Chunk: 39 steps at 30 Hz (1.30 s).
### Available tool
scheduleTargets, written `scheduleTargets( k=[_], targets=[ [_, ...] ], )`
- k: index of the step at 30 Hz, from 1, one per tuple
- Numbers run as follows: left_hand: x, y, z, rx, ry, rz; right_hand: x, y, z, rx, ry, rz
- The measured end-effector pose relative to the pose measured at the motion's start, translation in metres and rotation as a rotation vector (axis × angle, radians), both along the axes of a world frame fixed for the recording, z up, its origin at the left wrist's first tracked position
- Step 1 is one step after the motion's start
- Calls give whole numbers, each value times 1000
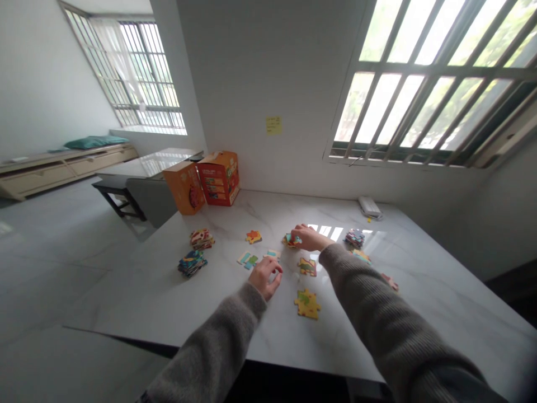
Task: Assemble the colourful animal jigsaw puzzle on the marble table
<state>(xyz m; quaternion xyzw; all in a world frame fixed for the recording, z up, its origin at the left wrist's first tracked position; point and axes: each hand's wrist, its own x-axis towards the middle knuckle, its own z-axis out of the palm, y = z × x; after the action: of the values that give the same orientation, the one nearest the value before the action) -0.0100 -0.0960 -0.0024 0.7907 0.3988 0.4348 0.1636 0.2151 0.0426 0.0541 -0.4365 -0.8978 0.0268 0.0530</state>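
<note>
Far left we see a low bench with a teal cushion under a barred window. On the white marble table, at its back left, two orange boxes stand side by side against the wall. In front of them we note two stacks of puzzle pieces, one behind the other, well apart from the hands. Next, a lone orange piece, then a pale blue-green piece flat on the table.

Our left hand rests just right of that, fingers curled down onto a small light piece; touching it, but a real grip we cannot tell. A yellow dinosaur piece lies near it, loose, and another green-orange piece sits between the two hands.

Our right hand reaches further back, fingers closed on a colourful piece cluster lying on the table. Right of it we see a third stack, two more loose pieces by the sleeve, and a white device near the wall.
</note>
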Motion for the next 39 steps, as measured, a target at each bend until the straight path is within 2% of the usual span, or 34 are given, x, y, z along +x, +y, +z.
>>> scheduleTargets(
  k=[12, 20, 22, 25, 28, 30, 33, 36, 39],
  targets=[
    [0, 0, 1, 2, -16, -12, -7, -14, 7, 125, -67, -15],
    [-1, -1, 7, -37, -55, -13, -7, -30, 25, 181, -7, -34],
    [-1, 2, 7, -116, -126, 5, -12, -44, 27, 201, 67, 4],
    [0, 10, 4, -319, -355, 15, -21, -76, 27, 215, 218, 94],
    [1, 17, 2, -523, -594, -119, -31, -109, 26, 203, 327, 139],
    [1, 18, 3, -594, -682, -222, -35, -126, 25, 198, 359, 143],
    [0, 17, 6, -594, -726, -268, -41, -139, 21, 193, 430, 129],
    [-1, 14, 11, -552, -755, -216, -44, -143, 11, 151, 674, 34],
    [0, 10, 16, -521, -765, -214, -46, -142, -4, -85, 1060, -120]
  ],
)
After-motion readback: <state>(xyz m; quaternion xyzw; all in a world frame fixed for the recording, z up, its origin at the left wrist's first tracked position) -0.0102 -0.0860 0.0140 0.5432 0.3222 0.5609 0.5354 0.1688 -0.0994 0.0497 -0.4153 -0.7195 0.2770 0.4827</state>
